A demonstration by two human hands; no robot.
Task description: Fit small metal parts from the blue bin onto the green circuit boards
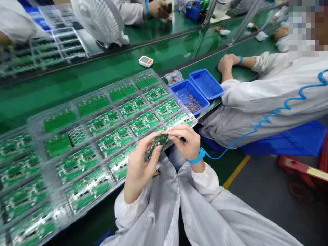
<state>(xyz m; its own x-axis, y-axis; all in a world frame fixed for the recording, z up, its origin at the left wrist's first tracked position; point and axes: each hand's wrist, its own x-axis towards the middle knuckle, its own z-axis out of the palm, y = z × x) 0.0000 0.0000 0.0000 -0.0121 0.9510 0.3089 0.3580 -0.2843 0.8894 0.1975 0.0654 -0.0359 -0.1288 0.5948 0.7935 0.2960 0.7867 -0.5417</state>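
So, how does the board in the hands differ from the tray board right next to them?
The held circuit board is tilted up, pinched between the left hand and right hand; the tray board lies flat in a pocket of the clear plastic tray. The held circuit board looks darker, while the tray board catches bright glare. Both are green boards with mounted components.

The view is taken from just above and behind the left hand (140,167) and right hand (184,141), angled forward and down.
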